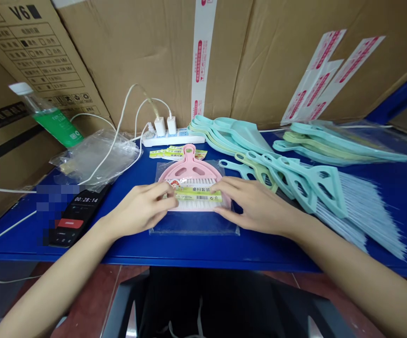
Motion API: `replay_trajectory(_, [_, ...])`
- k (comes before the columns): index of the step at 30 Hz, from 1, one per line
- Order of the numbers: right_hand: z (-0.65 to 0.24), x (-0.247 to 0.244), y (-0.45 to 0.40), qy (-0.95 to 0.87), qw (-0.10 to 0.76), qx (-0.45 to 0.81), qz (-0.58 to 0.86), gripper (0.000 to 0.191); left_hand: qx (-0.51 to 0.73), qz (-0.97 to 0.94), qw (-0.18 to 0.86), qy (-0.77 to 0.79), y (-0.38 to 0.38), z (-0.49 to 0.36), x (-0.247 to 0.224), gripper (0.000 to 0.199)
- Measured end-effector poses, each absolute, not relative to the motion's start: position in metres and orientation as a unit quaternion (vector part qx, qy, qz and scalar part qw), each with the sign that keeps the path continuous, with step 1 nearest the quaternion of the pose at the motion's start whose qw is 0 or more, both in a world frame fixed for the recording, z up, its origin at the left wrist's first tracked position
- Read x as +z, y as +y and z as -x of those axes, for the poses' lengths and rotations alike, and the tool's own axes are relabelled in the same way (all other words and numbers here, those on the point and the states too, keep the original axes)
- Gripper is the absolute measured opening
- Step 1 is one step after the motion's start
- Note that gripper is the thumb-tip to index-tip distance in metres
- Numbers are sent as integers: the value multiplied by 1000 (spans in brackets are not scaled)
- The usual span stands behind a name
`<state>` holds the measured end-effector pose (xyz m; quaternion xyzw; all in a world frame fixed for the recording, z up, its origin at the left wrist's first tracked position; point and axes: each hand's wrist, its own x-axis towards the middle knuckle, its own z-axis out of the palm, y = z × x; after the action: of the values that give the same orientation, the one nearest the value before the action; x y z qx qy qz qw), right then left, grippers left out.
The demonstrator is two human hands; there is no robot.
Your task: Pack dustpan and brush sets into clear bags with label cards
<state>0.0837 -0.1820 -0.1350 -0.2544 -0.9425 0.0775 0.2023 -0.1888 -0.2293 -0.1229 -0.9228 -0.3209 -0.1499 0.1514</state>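
Observation:
A pink dustpan point(189, 159) lies on the blue table with its handle pointing away from me. A hand brush with white bristles point(194, 205) rests on the pan, and a yellow-green and white label card point(198, 192) lies across the bristles. A clear plastic bag point(192, 227) surrounds the set. My left hand point(147, 206) has its fingers curled and pressed at the label's left end. At the right edge, my right hand point(249, 202) grips the set between thumb and fingers. Whether the label is inside the bag or on top, I cannot tell.
Teal and green brushes point(305, 183) and dustpans point(235, 134) are piled to the right. Bagged dustpans point(344, 143) lie behind. Further label cards point(177, 152), a power strip point(173, 137), cables, plastic bags point(101, 152), a phone point(75, 218) and a green-labelled bottle point(54, 122) are also there.

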Motion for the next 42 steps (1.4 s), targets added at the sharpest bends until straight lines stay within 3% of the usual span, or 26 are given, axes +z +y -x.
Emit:
replay_trajectory(20, [-81, -137, -181, -946, 240, 43, 212, 26, -32, 909, 328, -256, -235, 172, -136, 31])
replay_trajectory(30, [-81, -137, -181, -951, 229, 45, 202, 26, -50, 927, 210, -308, -235, 167, -139, 34])
replay_trajectory(42, [-83, -137, -180, -954, 226, 42, 193, 26, -127, 915, 244, -294, -235, 172, -128, 25])
